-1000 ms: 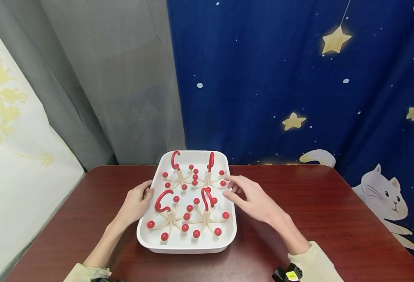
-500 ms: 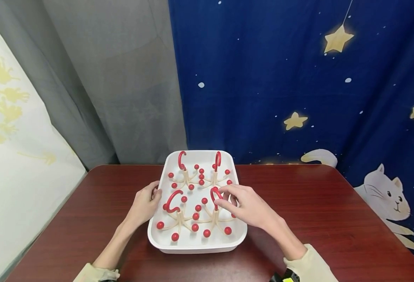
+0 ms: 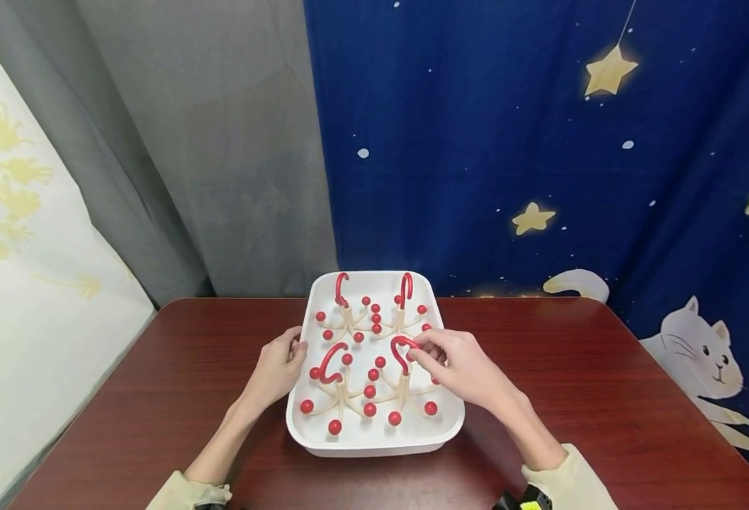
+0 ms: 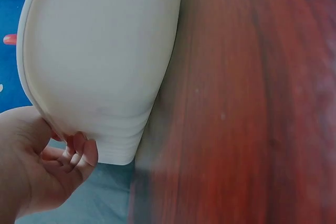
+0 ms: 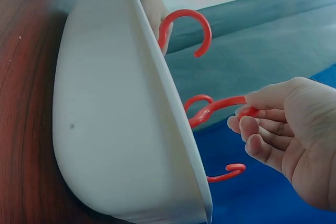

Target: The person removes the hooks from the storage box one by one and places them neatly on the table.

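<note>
Several scalp massagers stand in a white tray (image 3: 374,445), each with a red hooked handle and cream prongs tipped with red balls. At the tray's left side my left hand (image 3: 276,372) grips the rim; in the left wrist view its thumb lies at the rim and its fingers curl beneath. My right hand (image 3: 466,365) pinches the hook of the front right scalp massager (image 3: 403,386) between thumb and fingers, above the tray's right side. The right wrist view shows the red hook end (image 5: 226,103) at those fingertips. The front left scalp massager (image 3: 340,389) stands beside it.
Two more scalp massagers, a back left one (image 3: 347,317) and a back right one (image 3: 401,320), stand at the far end of the tray. Under the tray lies a dark red wooden table (image 3: 157,397). Grey and blue curtains (image 3: 425,177) hang behind its far edge.
The tray has shifted right with my left hand on its rim. My right hand has gone from the right rim to the front right hook, which it now pinches and which has turned.
</note>
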Tool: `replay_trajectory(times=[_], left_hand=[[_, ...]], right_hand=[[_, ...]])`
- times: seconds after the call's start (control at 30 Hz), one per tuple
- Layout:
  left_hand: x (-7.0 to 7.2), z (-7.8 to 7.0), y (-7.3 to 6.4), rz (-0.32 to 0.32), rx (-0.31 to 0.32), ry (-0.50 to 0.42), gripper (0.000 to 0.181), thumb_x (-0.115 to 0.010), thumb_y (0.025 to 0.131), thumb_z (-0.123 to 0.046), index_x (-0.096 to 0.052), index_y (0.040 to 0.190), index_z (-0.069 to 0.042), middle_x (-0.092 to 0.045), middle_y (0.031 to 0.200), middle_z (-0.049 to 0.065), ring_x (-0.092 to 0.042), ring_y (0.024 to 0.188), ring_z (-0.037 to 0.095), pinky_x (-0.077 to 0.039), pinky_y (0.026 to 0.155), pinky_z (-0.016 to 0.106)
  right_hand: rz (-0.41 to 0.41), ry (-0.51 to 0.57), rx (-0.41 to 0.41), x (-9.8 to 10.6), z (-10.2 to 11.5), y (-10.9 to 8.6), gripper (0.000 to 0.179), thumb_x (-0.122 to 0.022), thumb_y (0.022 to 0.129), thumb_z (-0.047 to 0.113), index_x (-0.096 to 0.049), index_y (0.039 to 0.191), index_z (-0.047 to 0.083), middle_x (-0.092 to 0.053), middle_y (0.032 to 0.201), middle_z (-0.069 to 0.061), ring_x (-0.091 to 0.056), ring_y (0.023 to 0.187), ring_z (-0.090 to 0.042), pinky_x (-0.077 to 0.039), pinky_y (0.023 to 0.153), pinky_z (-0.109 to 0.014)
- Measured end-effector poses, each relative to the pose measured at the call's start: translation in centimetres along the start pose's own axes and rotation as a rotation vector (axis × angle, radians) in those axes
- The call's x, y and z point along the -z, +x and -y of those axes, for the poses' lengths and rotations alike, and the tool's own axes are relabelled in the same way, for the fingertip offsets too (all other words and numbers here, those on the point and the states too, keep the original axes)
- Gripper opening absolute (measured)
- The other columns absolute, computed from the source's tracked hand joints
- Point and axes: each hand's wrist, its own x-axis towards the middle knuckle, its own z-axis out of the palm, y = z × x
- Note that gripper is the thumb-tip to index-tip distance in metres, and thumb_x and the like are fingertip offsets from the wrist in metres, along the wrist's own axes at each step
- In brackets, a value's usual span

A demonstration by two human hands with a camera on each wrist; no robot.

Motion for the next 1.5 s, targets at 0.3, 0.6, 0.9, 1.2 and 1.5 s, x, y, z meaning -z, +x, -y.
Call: replay_trajectory(times=[0.3,0.6,0.9,1.2,1.5], left_hand=[[-0.3,-0.1,0.2,0.014,0.019,0.007,0.037,-0.060,0.097,-0.004,-0.056,0.130,0.014,-0.051,0.070,0.004,-0.047,0.061,0.016,-0.045,0.062,0.027],[0.0,-0.1,-0.1,0.036,0.031,0.000,0.041,-0.059,0.098,-0.003,-0.053,0.134,0.015,-0.049,0.069,0.004,-0.047,0.060,0.016,-0.047,0.063,0.026],[-0.2,-0.2,0.0,0.040,0.038,0.005,0.041,-0.060,0.098,-0.005,-0.053,0.134,0.014,-0.050,0.070,0.003,-0.047,0.062,0.015,-0.047,0.067,0.028],[-0.1,-0.5,0.1,0.031,0.037,0.006,0.041,-0.060,0.098,-0.003,-0.053,0.134,0.014,-0.050,0.071,0.004,-0.048,0.063,0.015,-0.047,0.066,0.030],[-0.4,-0.4,0.3,0.029,0.035,-0.004,0.040,-0.059,0.098,-0.004,-0.054,0.133,0.014,-0.049,0.069,0.003,-0.048,0.064,0.014,-0.046,0.067,0.029]], right_hand=[[-0.087,-0.003,-0.021,1.2,0.0,-0.2,0.010,-0.075,0.092,0.010,-0.075,0.102,0.008,-0.060,0.075,0.012,-0.055,0.065,-0.005,-0.050,0.059,-0.023],[-0.189,-0.004,-0.010,3.0,0.4,-0.2,0.012,-0.075,0.092,0.012,-0.076,0.104,0.011,-0.062,0.073,0.010,-0.054,0.059,-0.007,-0.048,0.053,-0.025],[-0.295,-0.031,-0.021,5.2,-0.4,-0.2,0.010,-0.075,0.092,0.008,-0.074,0.101,0.009,-0.068,0.077,0.006,-0.060,0.057,-0.011,-0.048,0.051,-0.025],[-0.384,-0.097,-0.001,6.6,-2.6,0.1,0.011,-0.075,0.091,0.006,-0.073,0.102,0.004,-0.071,0.079,-0.001,-0.063,0.058,-0.016,-0.048,0.053,-0.021],[-0.436,-0.164,-0.059,7.4,-4.9,0.0,0.010,-0.072,0.094,0.008,-0.073,0.101,0.002,-0.070,0.078,-0.004,-0.060,0.058,-0.014,-0.043,0.051,-0.017]])
